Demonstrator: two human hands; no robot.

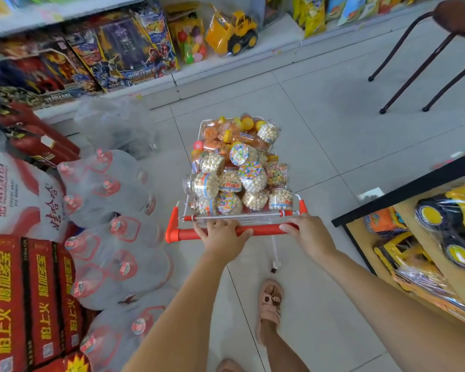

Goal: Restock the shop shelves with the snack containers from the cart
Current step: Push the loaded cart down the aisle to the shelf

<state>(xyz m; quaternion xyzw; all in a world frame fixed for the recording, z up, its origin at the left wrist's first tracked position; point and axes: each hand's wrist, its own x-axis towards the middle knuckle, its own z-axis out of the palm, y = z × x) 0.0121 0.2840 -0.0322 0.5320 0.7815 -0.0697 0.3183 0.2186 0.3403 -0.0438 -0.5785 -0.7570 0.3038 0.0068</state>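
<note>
A small wire cart with a red handle bar stands on the tiled floor in front of me. It is heaped with several clear plastic snack jars of round puffs and orange snacks, some with yellow or patterned lids. My left hand grips the middle of the handle bar. My right hand grips the bar's right end.
Packs of bottled water and red cartons crowd the left. A low shelf of toy boxes and a yellow toy truck runs across the back. A stool stands far right; a display with toy trucks is at right.
</note>
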